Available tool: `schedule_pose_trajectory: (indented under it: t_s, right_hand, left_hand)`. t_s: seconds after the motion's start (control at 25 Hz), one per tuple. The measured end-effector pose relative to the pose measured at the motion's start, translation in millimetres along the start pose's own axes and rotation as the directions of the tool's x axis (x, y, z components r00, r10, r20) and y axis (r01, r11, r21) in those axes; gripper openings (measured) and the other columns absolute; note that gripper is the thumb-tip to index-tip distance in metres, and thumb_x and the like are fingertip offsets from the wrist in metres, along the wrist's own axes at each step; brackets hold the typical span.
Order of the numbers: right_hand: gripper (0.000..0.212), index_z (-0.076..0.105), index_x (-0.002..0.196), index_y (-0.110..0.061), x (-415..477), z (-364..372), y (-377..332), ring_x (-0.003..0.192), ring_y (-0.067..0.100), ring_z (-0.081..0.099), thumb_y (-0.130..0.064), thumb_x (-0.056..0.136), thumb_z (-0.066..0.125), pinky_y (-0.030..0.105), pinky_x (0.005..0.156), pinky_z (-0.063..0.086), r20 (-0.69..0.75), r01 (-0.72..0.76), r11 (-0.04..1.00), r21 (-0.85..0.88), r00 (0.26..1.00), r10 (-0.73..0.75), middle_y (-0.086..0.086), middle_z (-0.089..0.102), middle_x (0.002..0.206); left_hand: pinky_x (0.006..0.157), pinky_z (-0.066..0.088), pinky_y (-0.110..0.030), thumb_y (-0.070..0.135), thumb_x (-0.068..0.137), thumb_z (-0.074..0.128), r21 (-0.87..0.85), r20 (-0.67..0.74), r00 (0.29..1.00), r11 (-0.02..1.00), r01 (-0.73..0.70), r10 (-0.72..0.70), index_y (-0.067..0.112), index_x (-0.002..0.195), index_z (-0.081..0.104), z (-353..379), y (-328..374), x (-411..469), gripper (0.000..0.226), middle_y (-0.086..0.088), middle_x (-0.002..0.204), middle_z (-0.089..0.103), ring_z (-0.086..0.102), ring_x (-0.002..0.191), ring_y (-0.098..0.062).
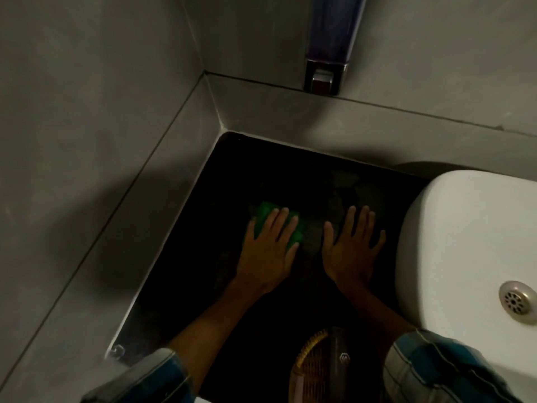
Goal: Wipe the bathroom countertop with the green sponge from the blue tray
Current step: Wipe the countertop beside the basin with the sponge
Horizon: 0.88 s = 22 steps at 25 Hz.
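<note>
Both flat: left hand [268,251] pressing green sponge [266,212], right hand [353,248] on countertop [290,175] beside basin [465,228].

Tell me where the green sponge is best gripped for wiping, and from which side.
From above. The green sponge lies flat on the dark countertop, broad face up, under the straight fingers of the left hand. Probably best: palm on that top face, with thumb and little finger curling down over its left and right edges, which nothing else touches.
</note>
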State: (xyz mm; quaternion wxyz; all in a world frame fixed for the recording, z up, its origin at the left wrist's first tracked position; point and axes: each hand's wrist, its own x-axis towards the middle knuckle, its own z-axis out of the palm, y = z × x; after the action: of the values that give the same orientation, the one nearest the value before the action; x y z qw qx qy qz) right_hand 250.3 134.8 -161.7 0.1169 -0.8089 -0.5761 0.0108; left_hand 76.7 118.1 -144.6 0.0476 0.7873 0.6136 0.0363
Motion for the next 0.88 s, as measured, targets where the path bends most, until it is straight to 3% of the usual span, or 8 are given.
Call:
schedule_pose_trajectory:
  t_s: [0.12, 0.24, 0.48, 0.64, 0.88]
  right_hand:
    - [0.066, 0.033, 0.146, -0.011, 1, 0, 0, 0.146, 0.030, 0.025, -0.052, 0.095, 0.030, 0.058, 0.116, 0.019, -0.004, -0.014, 1.000, 0.000, 1.000, 0.014, 0.017, 0.032, 0.156]
    - [0.065, 0.034, 0.145, -0.011, 1, 4, -2, 0.145, 0.030, 0.027, -0.052, 0.095, 0.030, 0.058, 0.116, 0.019, -0.038, -0.020, 1.000, -0.005, 0.999, 0.020, 0.017, 0.034, 0.155]
    - [0.064, 0.036, 0.145, -0.011, 2, 5, -2, 0.145, 0.029, 0.028, -0.051, 0.095, 0.031, 0.056, 0.116, 0.019, -0.043, -0.024, 0.999, -0.029, 0.999, 0.023, 0.016, 0.035, 0.154]
    - [0.066, 0.033, 0.146, -0.011, 1, 1, -1, 0.146, 0.029, 0.024, -0.051, 0.095, 0.032, 0.058, 0.116, 0.018, -0.010, -0.013, 1.000, -0.021, 1.000, 0.013, 0.016, 0.031, 0.157]
    - [0.068, 0.029, 0.148, -0.010, 1, -2, -2, 0.148, 0.029, 0.019, -0.053, 0.094, 0.027, 0.059, 0.117, 0.015, 0.051, -0.018, 1.000, 0.007, 0.999, 0.017, 0.016, 0.026, 0.158]
  left_hand:
    - [0.108, 0.032, -0.062, 0.045, 0.095, 0.041, 0.038, -0.036, 0.990, 0.990, 0.137, -0.136, 0.025, 0.146, 0.037, -9, -56, -7, 0.056, -0.005, 0.156, 0.038, 0.032, 0.145, -0.026]
    - [0.112, 0.027, -0.061, 0.044, 0.095, 0.036, -0.013, -0.031, 0.972, 0.972, 0.234, -0.234, 0.023, 0.147, 0.036, -17, -97, 37, 0.056, -0.011, 0.157, 0.033, 0.026, 0.147, -0.030]
    - [0.114, 0.023, -0.055, 0.045, 0.097, 0.030, -0.009, -0.045, 0.991, 0.992, 0.125, -0.125, 0.026, 0.148, 0.032, -6, -42, 113, 0.054, -0.004, 0.157, 0.035, 0.026, 0.146, -0.025]
    - [0.107, 0.033, -0.053, 0.045, 0.095, 0.034, 0.024, -0.067, 0.997, 0.999, 0.031, -0.030, 0.028, 0.145, 0.038, -5, -55, 52, 0.053, -0.003, 0.152, 0.043, 0.036, 0.141, -0.024]
    - [0.109, 0.028, -0.056, 0.044, 0.097, 0.033, -0.023, -0.036, 0.981, 0.981, 0.192, -0.192, 0.027, 0.148, 0.032, -16, -86, -50, 0.054, -0.002, 0.158, 0.032, 0.026, 0.146, -0.023]
